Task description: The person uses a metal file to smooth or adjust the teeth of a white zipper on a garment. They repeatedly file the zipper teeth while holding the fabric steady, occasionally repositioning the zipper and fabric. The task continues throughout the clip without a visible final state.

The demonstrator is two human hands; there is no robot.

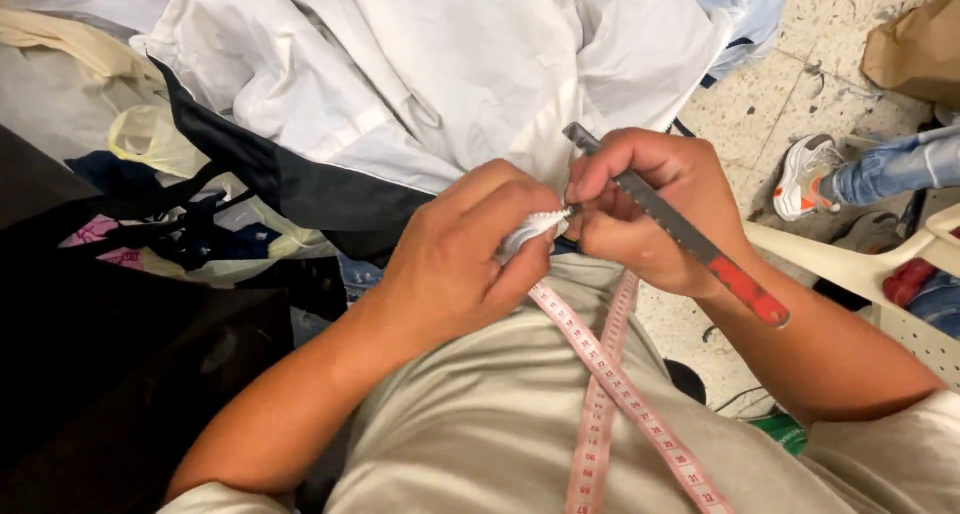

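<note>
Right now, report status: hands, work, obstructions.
Left hand pinching white fabric piece. Right hand gripping red-handled tool at it. Nothing between the hands.

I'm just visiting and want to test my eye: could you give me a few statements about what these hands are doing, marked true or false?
1. The right hand holds a long grey tool with a red end. True.
2. The left hand pinches a bit of white cloth. True.
3. A blue tape measure hangs round the person's neck. False: the tape measure is pink, draped down the beige shirt.
4. The two hands are far apart. False: they meet at the cloth, fingertips close together.
5. A heap of white fabric lies beyond the hands. True.
6. No one else is in view. False: another person's shoe and jeans leg show at the right.
</note>
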